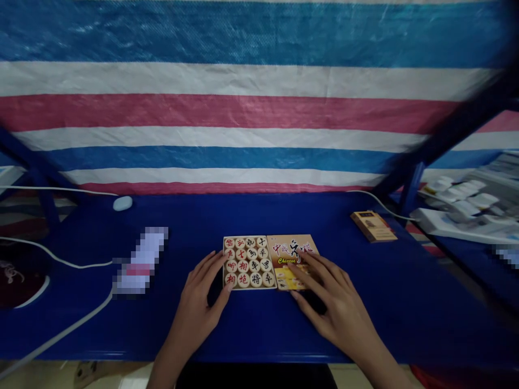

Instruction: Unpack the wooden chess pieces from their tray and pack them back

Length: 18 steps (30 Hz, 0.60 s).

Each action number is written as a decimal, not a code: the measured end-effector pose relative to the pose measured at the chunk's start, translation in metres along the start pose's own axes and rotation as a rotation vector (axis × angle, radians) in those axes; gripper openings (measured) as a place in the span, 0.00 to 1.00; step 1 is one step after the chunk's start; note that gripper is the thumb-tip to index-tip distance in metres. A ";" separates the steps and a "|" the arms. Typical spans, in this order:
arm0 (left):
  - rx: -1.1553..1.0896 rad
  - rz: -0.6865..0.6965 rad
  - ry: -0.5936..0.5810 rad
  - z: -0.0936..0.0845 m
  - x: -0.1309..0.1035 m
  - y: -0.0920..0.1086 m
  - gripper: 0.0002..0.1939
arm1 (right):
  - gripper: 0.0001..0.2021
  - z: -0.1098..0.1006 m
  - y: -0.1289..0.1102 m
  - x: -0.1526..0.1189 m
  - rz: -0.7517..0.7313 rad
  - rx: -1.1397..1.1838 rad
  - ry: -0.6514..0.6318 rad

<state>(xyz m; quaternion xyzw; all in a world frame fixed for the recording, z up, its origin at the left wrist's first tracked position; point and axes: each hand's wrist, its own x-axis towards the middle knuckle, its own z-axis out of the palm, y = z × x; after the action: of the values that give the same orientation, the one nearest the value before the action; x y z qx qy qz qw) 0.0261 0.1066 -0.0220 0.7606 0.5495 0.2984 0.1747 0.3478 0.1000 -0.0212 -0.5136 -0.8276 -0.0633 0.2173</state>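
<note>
Blue tabletop stretching before striped red-white-blue plastic sheeting. Centre: one square white-rimmed box showing sixteen round cream chess pieces; one tan printed lid adjoining right. Left hand, fingers apart, touching box's left edge; right hand, fingers spread, lying over lid.

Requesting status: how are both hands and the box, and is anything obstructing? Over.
Left hand: grip open, at left edge of box. Right hand: grip open, over printed cover. Box open, round pieces in rows. Small carton apart, not obstructing.
</note>
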 end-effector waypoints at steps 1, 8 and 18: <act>-0.001 -0.002 0.003 0.000 0.000 0.000 0.27 | 0.28 0.001 -0.001 0.001 0.002 0.006 0.005; -0.021 -0.003 0.000 -0.002 0.000 0.000 0.28 | 0.27 -0.002 -0.003 0.003 -0.010 0.019 0.037; 0.013 0.298 0.331 -0.024 -0.046 0.040 0.18 | 0.22 -0.045 -0.015 0.013 0.086 0.251 0.310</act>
<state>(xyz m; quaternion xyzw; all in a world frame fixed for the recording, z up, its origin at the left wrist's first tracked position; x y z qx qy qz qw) 0.0299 0.0490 0.0079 0.7751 0.4539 0.4383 0.0312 0.3430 0.0886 0.0267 -0.5015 -0.7630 -0.0286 0.4068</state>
